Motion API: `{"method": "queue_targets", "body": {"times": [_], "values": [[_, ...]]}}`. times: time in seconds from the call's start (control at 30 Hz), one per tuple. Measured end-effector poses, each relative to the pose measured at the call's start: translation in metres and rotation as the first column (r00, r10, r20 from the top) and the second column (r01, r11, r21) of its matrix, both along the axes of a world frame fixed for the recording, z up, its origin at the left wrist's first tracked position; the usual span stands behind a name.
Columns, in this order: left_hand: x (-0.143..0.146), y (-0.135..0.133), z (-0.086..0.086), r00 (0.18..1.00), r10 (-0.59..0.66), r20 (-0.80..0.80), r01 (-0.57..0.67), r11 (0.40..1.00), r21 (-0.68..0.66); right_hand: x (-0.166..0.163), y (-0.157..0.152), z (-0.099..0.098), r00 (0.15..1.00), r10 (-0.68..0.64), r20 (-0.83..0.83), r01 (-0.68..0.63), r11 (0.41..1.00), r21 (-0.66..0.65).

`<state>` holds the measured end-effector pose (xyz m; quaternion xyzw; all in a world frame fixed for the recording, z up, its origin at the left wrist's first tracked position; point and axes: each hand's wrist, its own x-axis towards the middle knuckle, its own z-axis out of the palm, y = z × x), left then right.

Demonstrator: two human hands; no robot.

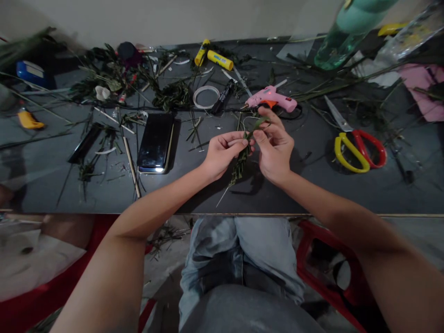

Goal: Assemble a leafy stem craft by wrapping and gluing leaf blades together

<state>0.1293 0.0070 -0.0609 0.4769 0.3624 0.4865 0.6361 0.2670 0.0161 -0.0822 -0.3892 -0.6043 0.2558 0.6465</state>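
Between my hands hangs a dark green braided leaf strand [238, 167], with a thin pale tip pointing down toward the table's front edge. My left hand [224, 152] is closed, thumb and fingers pinching the top of the braid. My right hand [275, 150] pinches a loose green leaf strip [259, 123] at the braid's upper end, its fingers curled and thumb pressed in. Just behind the right hand lies a pink glue gun [270, 98] with an orange trigger and a small red light. The palm sides of both hands are hidden.
Scissors [360, 149] with yellow and red handles lie right; a phone [156, 142] lies left. Behind are a tape roll [206, 97], yellow tubes [220, 60] and a green bottle [348, 39]. Leaf scraps litter the dark table [194, 196]. Another person's arm shows at far left.
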Motion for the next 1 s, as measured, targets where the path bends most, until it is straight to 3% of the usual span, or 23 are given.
{"method": "queue_targets", "body": {"times": [0.13,0.23,0.37,0.57,0.7,1.0], "values": [[0.000,0.001,-0.002,0.999,0.041,-0.028,-0.041,0.999,0.010,0.003,-0.007,0.013,0.998,0.020,0.053,-0.024,0.998,0.066],[0.000,0.002,-0.005,0.996,0.050,-0.069,-0.048,0.999,0.021,0.003,-0.008,0.014,0.991,-0.089,0.096,0.082,0.993,0.081],[0.001,0.001,-0.003,1.000,0.015,-0.010,-0.015,1.000,0.008,0.003,-0.007,0.012,0.976,-0.204,0.078,0.200,0.978,0.053],[0.002,0.001,0.002,0.993,0.095,0.071,-0.091,0.994,-0.057,0.000,-0.013,0.014,0.982,-0.112,0.151,0.093,0.988,0.127],[0.003,0.002,0.004,0.985,0.124,0.124,-0.108,0.985,-0.131,0.000,-0.010,0.008,0.990,-0.123,0.074,0.113,0.987,0.117],[0.002,0.002,0.001,0.983,0.135,0.127,-0.123,0.988,-0.092,-0.004,-0.018,0.018,0.976,-0.103,0.190,0.077,0.987,0.140]]}}
